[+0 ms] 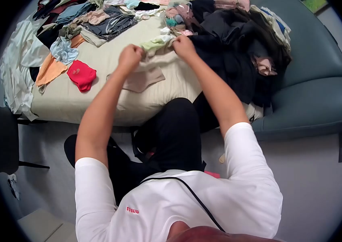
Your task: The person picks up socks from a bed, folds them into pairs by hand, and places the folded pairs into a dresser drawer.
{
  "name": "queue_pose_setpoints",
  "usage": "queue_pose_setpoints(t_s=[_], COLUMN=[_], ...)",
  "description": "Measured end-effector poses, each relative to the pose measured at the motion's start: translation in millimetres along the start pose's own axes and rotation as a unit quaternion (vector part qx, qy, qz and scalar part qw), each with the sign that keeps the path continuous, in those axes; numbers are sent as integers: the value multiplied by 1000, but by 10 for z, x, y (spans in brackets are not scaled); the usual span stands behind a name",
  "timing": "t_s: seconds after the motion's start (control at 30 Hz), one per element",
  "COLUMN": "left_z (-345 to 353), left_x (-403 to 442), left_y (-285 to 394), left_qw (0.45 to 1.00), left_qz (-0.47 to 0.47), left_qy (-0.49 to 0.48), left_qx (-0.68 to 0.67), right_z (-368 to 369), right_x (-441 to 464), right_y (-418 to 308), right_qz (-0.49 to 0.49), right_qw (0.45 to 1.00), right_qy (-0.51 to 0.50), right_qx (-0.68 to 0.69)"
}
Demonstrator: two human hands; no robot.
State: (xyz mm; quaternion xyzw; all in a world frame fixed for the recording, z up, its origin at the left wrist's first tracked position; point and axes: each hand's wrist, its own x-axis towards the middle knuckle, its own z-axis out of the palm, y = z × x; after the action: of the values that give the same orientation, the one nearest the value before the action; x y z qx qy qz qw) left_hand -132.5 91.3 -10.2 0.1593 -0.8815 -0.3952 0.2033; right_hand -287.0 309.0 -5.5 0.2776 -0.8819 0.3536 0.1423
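My left hand (131, 57) and my right hand (184, 47) are both closed, raised over the cream-covered surface. Between them stretches a small beige garment (163, 52), one side gripped in each fist; its exact kind is hard to make out. Just behind it lies a pale green piece of clothing (154, 43). Nearer to me, below the held garment, a beige piece of fabric (144, 80) rests flat, partly covered by my left forearm. A red folded garment (81, 76) sits to the left of my left arm.
Dark clothes (231, 52) are heaped on the right, beside a grey-green padded armrest (312, 94). Several folded clothes (108, 24) lie at the back left. An orange cloth (51, 70) and white fabric (19, 64) hang toward the left edge. A dark chair (3, 135) stands at left.
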Motion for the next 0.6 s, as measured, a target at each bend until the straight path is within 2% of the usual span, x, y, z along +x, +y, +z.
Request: queue_pose_setpoints(t_s=[0.03, 0.07, 0.1, 0.13, 0.17, 0.23, 0.27, 0.3, 0.37, 0.4, 0.43, 0.47, 0.5, 0.53, 0.57, 0.6], left_z=[-118, -212, -346, -486, -571, -716, -778, -830, -907, -976, -1055, -1187, -1271, -1319, -1348, -1347], left_x=[28, 23, -18, -88, -141, -253, -315, -385, -518, -588, -649, -706, -735, -768, -805, -858], left_y=[-11, -17, 33, 43, 36, -17, -42, -79, -137, -92, -44, 6, 121, 267, 436, 660], left_qw=[996, 972, 917, 904, 902, 881, 882, 883, 883, 888, 892, 935, 935, 947, 952, 945], left_qz=[35, -32, -100, -84, -69, -54, -54, -36, -19, -8, 4, 48, 46, 89, 131, 149], left_qy=[39, 19, 0, -13, 14, 31, 33, 34, 39, 21, 3, -17, -16, -69, -120, -136], left_qx=[-70, -232, -386, -419, -426, -469, -466, -468, -467, -459, -453, -351, -351, -302, -251, -258], right_z=[-129, -280, -458, -534, -549, -505, -471, -475, -517, -598, -607, -607, -609, -701, -784, -816], right_x=[-12, -67, -164, -210, -293, -437, -529, -605, -760, -792, -805, -821, -848, -856, -867, -875], right_y=[-74, -138, -255, -252, -281, -307, -319, -356, -419, -427, -483, -548, -578, -833, -1096, -1319], right_qz=[138, 187, 225, 234, 234, 126, 58, 59, -121, -212, -214, -268, -315, -185, -206, -227], right_qw=[983, 935, 853, 837, 835, 821, 830, 828, 915, 950, 949, 953, 946, 965, 949, 927], right_qy=[-19, -48, -73, -106, -104, -101, -101, -104, -83, -67, -68, -68, -68, -122, -114, -106], right_qx=[118, 296, 465, 483, 486, 548, 545, 548, 375, 218, 220, 123, 23, 139, 209, 279])
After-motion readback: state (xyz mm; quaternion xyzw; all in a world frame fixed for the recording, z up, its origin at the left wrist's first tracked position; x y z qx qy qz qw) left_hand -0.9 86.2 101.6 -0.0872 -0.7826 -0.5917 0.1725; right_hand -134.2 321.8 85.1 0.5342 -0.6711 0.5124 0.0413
